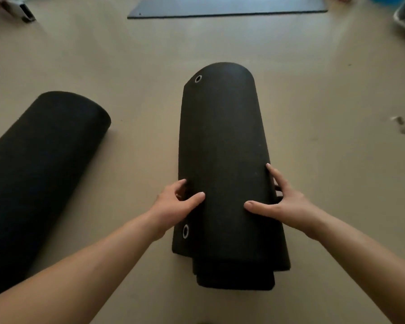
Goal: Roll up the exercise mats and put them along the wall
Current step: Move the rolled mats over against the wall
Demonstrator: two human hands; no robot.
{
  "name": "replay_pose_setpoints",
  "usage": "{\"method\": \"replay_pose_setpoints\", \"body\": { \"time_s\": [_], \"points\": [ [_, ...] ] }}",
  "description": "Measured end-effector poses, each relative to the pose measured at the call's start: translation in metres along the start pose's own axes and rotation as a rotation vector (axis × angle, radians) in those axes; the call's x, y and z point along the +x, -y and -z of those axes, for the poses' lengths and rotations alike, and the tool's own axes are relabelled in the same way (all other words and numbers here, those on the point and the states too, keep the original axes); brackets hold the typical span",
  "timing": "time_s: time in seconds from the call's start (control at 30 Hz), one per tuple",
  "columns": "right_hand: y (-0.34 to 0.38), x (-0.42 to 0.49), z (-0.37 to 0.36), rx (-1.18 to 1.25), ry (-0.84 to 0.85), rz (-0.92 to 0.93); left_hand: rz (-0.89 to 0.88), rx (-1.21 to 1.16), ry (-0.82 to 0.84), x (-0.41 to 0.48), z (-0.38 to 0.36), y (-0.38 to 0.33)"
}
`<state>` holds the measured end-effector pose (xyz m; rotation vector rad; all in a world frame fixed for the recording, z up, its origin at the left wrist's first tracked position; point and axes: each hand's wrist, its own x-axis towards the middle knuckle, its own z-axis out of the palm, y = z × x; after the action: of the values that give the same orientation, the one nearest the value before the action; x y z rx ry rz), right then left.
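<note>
Black rolled mat [222, 160] lies on the floor [313, 113] in front of you, its near end telescoped. Your left hand [175, 204] pinches the loose outer edge; your right hand [288, 206] lies spread against the other flank, fingers straight. Ease that pinch and the flap will likely spring open; lift unevenly and the inner layers could slide out. Count three mats: this roll, a second roll [40, 171], one flat mat [227, 5] ahead
</note>
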<state>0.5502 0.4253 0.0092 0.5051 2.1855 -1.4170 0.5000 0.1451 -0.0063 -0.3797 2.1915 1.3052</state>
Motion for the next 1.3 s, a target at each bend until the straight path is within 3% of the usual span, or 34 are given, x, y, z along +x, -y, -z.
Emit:
{"method": "replay_pose_setpoints", "body": {
  "time_s": [0.1, 0.27, 0.47, 0.53, 0.6, 0.7, 0.97, 1.17, 1.23, 1.3],
  "points": [
    [-0.010, 0.002, 0.018, -0.143, -0.038, 0.054, 0.119, -0.146, 0.102, -0.002, -0.012, 0.000],
    [0.003, -0.002, 0.030, -0.330, -0.019, 0.244, 0.075, -0.220, 0.142, -0.003, -0.023, -0.009],
    [0.007, -0.007, 0.068, -0.484, -0.265, 0.033, -0.127, -0.172, 0.157, -0.018, -0.073, -0.032],
    [0.004, -0.016, 0.088, -0.407, -0.304, 0.012, -0.186, -0.101, 0.056, -0.022, -0.094, -0.045],
    [0.001, -0.024, 0.105, -0.344, -0.346, 0.030, -0.127, -0.116, -0.022, -0.022, -0.110, -0.053],
    [-0.006, -0.032, 0.119, -0.327, -0.286, 0.002, -0.050, -0.261, 0.044, -0.027, -0.135, -0.060],
    [-0.040, -0.056, 0.146, -0.036, -0.124, -0.091, -0.136, -0.552, 0.222, -0.054, -0.186, -0.091],
    [-0.066, -0.076, 0.146, -0.093, -0.170, -0.205, -0.250, -0.331, 0.397, -0.044, -0.184, -0.096],
    [-0.067, -0.081, 0.151, -0.207, -0.254, -0.109, -0.296, -0.205, 0.470, -0.032, -0.180, -0.108],
    [-0.064, -0.090, 0.159, -0.340, -0.219, 0.023, -0.326, -0.101, 0.495, -0.035, -0.188, -0.115]
  ]
}}
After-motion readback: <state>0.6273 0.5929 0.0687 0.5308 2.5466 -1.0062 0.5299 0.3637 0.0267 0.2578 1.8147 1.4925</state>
